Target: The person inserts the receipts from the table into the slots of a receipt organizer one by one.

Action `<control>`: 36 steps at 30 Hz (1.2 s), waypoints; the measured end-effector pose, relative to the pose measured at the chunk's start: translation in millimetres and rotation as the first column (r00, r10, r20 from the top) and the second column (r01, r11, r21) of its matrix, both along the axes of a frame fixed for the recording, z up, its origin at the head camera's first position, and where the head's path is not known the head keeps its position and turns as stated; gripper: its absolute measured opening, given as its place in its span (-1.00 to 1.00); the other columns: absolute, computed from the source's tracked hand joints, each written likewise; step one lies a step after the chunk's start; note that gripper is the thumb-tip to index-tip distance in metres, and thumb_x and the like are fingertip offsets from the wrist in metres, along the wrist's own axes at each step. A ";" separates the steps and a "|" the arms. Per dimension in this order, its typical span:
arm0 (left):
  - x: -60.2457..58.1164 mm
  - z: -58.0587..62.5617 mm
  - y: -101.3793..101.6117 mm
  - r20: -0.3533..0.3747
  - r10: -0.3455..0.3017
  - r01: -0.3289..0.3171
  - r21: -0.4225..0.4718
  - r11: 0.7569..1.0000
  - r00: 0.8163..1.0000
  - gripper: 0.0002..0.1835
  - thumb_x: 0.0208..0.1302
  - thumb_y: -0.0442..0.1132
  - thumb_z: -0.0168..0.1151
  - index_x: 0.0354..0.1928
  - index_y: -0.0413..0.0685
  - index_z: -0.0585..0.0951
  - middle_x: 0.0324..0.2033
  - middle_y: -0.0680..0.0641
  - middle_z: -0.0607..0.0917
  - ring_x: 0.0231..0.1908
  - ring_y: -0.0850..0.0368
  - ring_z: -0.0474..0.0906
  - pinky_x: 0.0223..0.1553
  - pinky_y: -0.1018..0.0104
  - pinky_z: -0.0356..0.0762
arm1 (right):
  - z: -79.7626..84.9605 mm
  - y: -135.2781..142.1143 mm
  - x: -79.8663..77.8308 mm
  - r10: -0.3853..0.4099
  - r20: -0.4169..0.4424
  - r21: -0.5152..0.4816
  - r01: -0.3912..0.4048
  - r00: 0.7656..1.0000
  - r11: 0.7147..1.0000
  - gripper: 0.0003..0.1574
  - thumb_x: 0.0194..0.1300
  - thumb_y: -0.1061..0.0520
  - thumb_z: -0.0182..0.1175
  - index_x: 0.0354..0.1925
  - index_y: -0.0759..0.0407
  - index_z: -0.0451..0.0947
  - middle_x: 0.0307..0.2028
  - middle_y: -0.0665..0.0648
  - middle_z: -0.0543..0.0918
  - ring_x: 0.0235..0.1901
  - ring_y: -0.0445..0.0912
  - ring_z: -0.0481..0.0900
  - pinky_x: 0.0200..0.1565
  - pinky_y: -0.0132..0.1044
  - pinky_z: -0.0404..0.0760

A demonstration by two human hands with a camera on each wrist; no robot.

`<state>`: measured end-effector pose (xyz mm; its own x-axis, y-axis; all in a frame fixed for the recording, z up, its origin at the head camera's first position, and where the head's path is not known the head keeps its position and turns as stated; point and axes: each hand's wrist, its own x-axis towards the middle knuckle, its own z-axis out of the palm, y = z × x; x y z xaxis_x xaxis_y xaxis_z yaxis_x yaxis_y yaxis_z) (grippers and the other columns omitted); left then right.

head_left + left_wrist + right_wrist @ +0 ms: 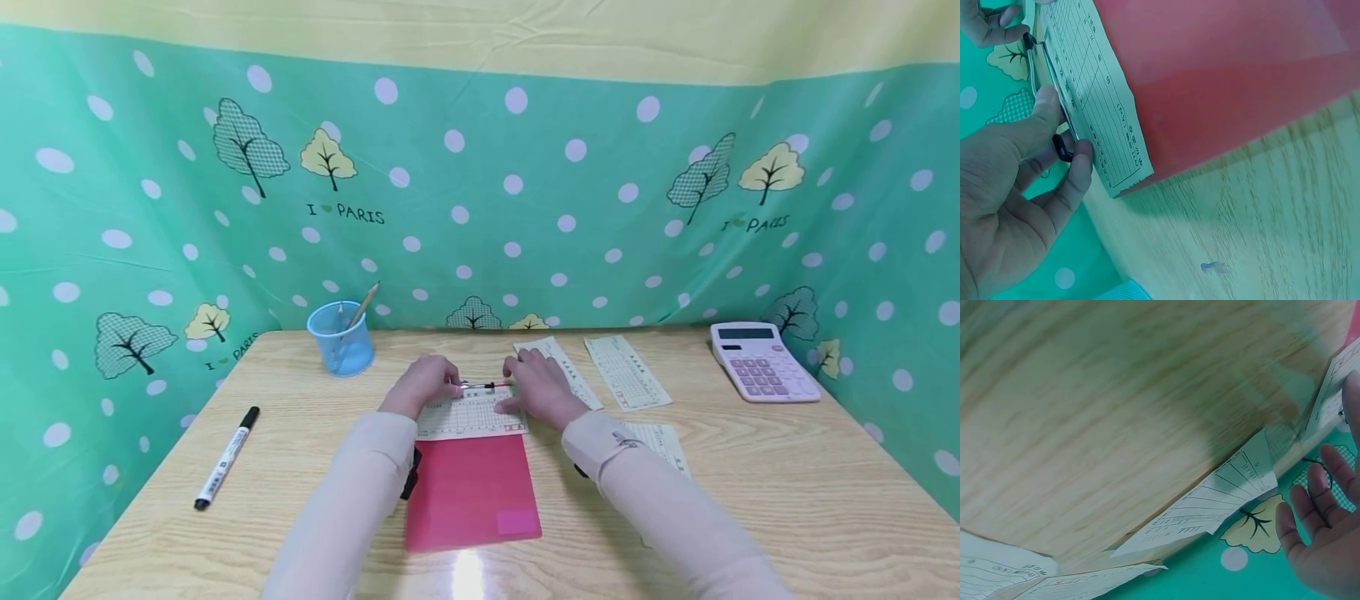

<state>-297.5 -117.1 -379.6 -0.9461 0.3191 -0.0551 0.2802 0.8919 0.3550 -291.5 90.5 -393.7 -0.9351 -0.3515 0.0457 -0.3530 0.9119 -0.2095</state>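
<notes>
A printed paper slip [468, 417] lies across the top of a red folder [472, 492]. Along their upper edge runs a thin metal clip [477, 386] with black end pieces. My left hand [425, 385] pinches the clip near its left black end [1061, 148], the thumb on the metal bar and fingertips by the slip's edge. On the other side is my right hand [542, 389], its thumb over the slip. One of its fingertips touches the far black piece [1028, 41] in the left wrist view; its other fingers [1310, 506] are loosely bent.
More printed slips, including one slip [628, 373], lie behind and beside the right arm. A pink calculator [763, 361] stands at the back right. On the left are a blue mesh pencil cup [341, 342] and a black-capped marker [227, 458]. A green curtain [480, 208] backs the table.
</notes>
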 end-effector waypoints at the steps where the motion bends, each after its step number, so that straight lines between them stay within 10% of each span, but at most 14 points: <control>1: -0.2 -0.1 0.1 0.002 0.004 -0.004 -0.001 1.000 1.000 -0.91 0.31 -0.26 0.41 -0.36 -0.08 0.77 -0.31 -0.05 0.72 -0.18 0.01 0.57 0.01 0.10 0.53 | -0.1 -0.1 -0.2 0.000 0.003 -0.001 0.000 1.000 1.000 -0.31 0.03 -0.26 0.54 0.00 0.07 0.60 -0.08 0.07 0.54 -0.01 0.01 0.44 0.05 -0.05 0.48; 36: 2.4 -9.9 2.3 -0.007 0.032 -0.031 0.048 0.998 0.999 -0.85 0.21 -0.24 0.49 -0.35 -0.13 0.70 -0.30 -0.08 0.68 -0.22 0.03 0.54 -0.04 0.11 0.54 | -2.1 -0.6 12.5 0.054 0.074 -0.146 -0.043 0.996 0.988 -0.49 0.12 -0.07 0.55 -0.03 0.14 0.67 -0.15 0.05 0.65 -0.09 -0.01 0.57 0.03 -0.08 0.57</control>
